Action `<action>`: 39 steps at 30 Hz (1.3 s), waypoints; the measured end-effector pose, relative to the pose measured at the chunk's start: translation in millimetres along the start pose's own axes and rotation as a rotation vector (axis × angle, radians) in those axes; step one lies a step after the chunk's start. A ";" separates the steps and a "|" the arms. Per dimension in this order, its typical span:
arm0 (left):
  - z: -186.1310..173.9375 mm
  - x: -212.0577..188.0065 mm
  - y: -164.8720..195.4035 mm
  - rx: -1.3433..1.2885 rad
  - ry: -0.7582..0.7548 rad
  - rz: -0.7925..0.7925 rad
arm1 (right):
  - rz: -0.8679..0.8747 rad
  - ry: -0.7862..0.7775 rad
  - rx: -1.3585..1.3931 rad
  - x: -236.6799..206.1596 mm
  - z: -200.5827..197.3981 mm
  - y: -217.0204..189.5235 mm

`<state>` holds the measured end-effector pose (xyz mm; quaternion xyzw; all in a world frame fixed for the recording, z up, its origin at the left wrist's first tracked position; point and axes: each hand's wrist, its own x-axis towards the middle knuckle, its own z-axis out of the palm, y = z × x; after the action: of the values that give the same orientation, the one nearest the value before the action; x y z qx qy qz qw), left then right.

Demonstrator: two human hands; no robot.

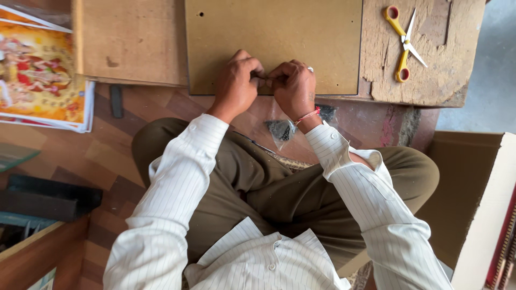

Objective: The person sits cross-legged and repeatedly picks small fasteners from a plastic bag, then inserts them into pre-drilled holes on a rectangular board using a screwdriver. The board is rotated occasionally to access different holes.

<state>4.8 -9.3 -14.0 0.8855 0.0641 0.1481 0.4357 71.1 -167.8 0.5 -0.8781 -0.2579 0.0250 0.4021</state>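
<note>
Left hand (pixel 235 86) and right hand (pixel 293 86), fingertips pinched together on something too small to identify, meet at near edge of the brown board (pixel 274 37), scissors (pixel 404 43) off right.

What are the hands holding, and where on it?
Left hand and right hand pinch something tiny between their fingertips at the near edge of the brown board. The item is hidden by the fingers; what it is cannot be told.

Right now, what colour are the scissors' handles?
Yellow, with red inside the finger loops. The scissors show best in the head view, lying open on the worn board.
</note>
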 end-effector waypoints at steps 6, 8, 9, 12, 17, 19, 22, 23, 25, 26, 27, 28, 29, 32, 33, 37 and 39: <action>2.7 -4.5 -4.3 -0.024 0.011 0.019 | 0.133 -0.187 0.688 5.8 -43.8 14.7; 3.4 -5.3 -5.3 -0.036 0.003 -0.008 | 0.247 -0.043 0.614 -0.2 -67.3 23.7; 3.8 -4.9 -5.5 -0.042 -0.001 -0.021 | 0.225 -0.046 0.571 -8.0 -77.3 27.5; 5.5 -3.7 -4.2 -0.037 0.030 0.010 | 0.176 -0.122 0.467 -47.1 -93.7 34.5; 11.0 -3.1 2.2 0.009 0.108 -0.037 | 0.024 -0.500 -0.173 -120.6 -58.0 35.2; 11.8 -2.1 4.4 0.026 0.121 -0.059 | 0.111 -0.730 -0.620 -138.9 -29.4 36.7; 12.4 1.4 7.4 0.029 0.113 -0.092 | 0.030 -0.783 -0.727 -150.5 -0.2 49.5; 12.9 1.6 8.5 0.034 0.118 -0.098 | 0.029 -0.803 -0.721 -152.6 5.3 55.3; 13.9 3.0 10.2 0.049 0.120 -0.107 | 0.026 -0.841 -0.712 -153.8 13.1 66.6; 14.3 3.8 10.8 0.061 0.119 -0.111 | 0.017 -0.841 -0.708 -153.4 15.8 71.3; 14.6 3.6 11.0 0.074 0.116 -0.117 | 0.008 -0.843 -0.703 -153.3 17.6 75.1; 15.0 3.6 11.2 0.081 0.108 -0.126 | 0.002 -0.843 -0.700 -153.2 18.6 78.1; 15.8 4.2 11.1 0.088 0.102 -0.132 | 0.002 -0.890 -0.715 -151.8 19.6 80.4; 15.4 5.1 8.4 0.085 0.104 -0.123 | 0.015 -0.956 -0.737 -149.6 20.4 82.3; 15.4 3.8 7.1 0.077 0.106 -0.119 | 0.033 -0.940 -0.728 -151.1 19.8 82.0; 12.2 1.5 -2.0 -0.015 0.071 -0.068 | 0.034 -0.926 -0.729 -156.9 16.1 80.8; 11.8 1.6 -6.5 -0.057 0.048 -0.077 | 0.022 -0.879 -0.712 -159.6 15.7 79.8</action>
<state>10.2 -13.9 -25.6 0.8657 0.1042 0.1543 0.4646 -36.5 -275.8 -93.6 -0.8693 -0.3844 0.3041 -0.0646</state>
